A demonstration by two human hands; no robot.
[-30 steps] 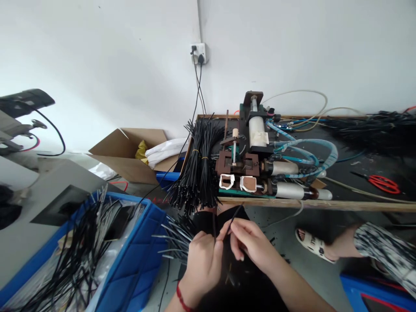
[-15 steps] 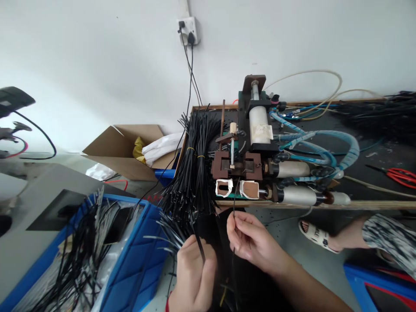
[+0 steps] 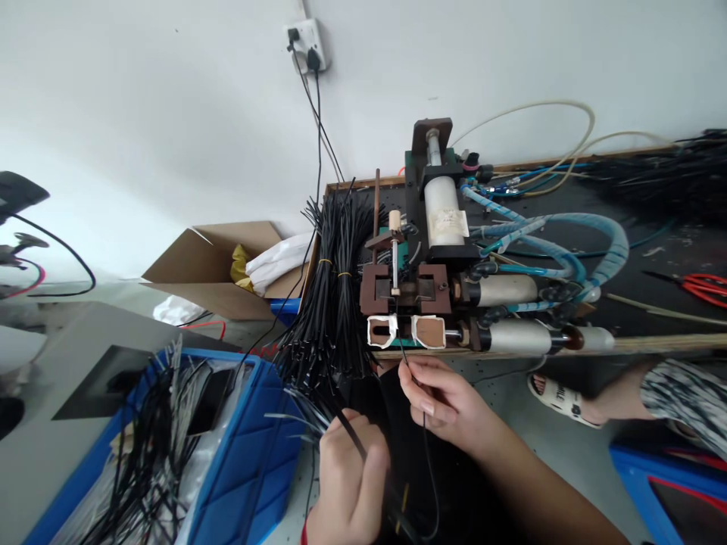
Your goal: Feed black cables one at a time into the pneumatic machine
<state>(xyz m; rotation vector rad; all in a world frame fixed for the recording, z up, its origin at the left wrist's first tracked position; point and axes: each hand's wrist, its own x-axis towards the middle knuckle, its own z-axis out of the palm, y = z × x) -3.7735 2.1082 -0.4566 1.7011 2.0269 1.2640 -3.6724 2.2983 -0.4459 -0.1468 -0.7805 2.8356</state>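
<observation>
My right hand [image 3: 443, 401] pinches a thin black cable [image 3: 430, 462] between thumb and fingers, just below the front edge of a wire-stripping machine [image 3: 436, 284]. The cable's upper end reaches into the slot between the machine's brown jaws; its lower part loops down in front of my lap. Lower left, my left hand [image 3: 349, 473] is closed around black cables [image 3: 351, 433] that slant through the fist. How many it grips is hidden. Tied bundles of black cables [image 3: 344, 303] lie on the bench left of the machine, close to my left hand.
A blue crate [image 3: 244, 446] of loose cables stands at lower left, with an open cardboard box [image 3: 187, 261] behind it. Blue air hoses [image 3: 616, 250] and red-handled pliers [image 3: 707, 288] lie right on the bench [image 3: 625, 333]. Another person's sandalled foot [image 3: 568, 401] is below.
My right hand has moved the cable's upper end farther into the machine, and the cable below now bows to the right. My left hand keeps its grip. The view has shifted slightly.
</observation>
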